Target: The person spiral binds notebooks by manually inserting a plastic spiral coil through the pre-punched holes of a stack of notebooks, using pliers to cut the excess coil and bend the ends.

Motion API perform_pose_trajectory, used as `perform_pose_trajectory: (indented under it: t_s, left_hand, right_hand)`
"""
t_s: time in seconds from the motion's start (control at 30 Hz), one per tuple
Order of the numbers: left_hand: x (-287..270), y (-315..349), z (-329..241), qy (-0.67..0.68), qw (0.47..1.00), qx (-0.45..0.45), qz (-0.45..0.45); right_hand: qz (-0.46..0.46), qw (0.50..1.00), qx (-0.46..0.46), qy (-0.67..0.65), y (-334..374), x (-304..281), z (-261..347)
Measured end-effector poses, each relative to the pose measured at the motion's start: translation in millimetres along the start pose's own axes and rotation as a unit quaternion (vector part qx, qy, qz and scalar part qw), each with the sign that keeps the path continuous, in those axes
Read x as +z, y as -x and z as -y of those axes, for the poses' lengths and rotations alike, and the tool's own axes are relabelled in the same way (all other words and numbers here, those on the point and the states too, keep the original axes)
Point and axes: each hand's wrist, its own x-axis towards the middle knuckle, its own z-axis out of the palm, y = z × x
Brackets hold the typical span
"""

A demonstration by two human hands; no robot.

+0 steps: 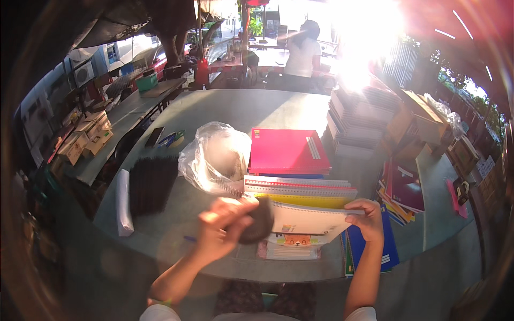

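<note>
My right hand grips the upper right corner of a white notebook, thumb in front and fingers behind, so it tilts up toward me. At its left end my left hand has its fingers bent around a dark round thing, smeared by motion, whose kind I cannot make out. Behind the white notebook stand a yellow notebook and several spiral-bound ones. Below it lies a small pack with an orange animal picture.
Red notebooks and a clear plastic bag lie behind. Black coils and a white roll are left. A tall notebook stack and blue notebooks are right. A person stands beyond the table.
</note>
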Motion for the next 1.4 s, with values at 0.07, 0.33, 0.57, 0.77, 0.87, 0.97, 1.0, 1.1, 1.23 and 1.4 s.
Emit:
perform_pose_trajectory:
  t_s: [0.07, 0.33, 0.57, 0.77, 0.87, 0.97, 1.0, 1.1, 1.23, 1.4]
  left_hand:
    - [2, -5, -3, 0.012, 0.986, -0.05, -0.158]
    - [-1, -10, 2, -0.045, 0.996, -0.008, -0.075]
    - [-21, -25, -18, -0.048, 0.993, 0.004, -0.11]
    - [5, 24, 0, -0.042, 0.987, 0.015, 0.155]
    - [4, 18, 3, 0.108, 0.992, 0.029, -0.054]
    - [7, 19, 7, -0.032, 0.999, -0.017, -0.018]
    - [5, 16, 6, -0.004, 1.0, -0.003, -0.011]
    - [-10, 3, -10, 0.008, 0.997, -0.026, -0.078]
    - [18, 11, 5, -0.04, 0.988, -0.053, 0.136]
    - [11, 5, 3, 0.034, 0.999, -0.029, -0.018]
  right_hand:
    - [-0.022, 0.998, 0.046, -0.048, 9, 9, -24]
    - [-0.095, 0.993, 0.058, -0.044, 34, 47, -34]
    - [-0.059, 0.995, 0.06, -0.047, 35, 45, -26]
    - [-0.025, 0.999, 0.02, -0.038, 41, 40, -35]
    - [-0.071, 0.991, 0.077, -0.081, 41, 50, -34]
    - [-0.052, 0.993, 0.071, -0.075, 34, 49, -34]
    - [-0.053, 0.993, 0.067, -0.077, 34, 48, -33]
    - [-0.083, 0.996, 0.032, -0.031, 32, 47, -34]
    - [-0.09, 0.988, 0.123, -0.037, 22, 45, -39]
    - [-0.025, 0.989, 0.063, -0.134, 27, 37, -32]
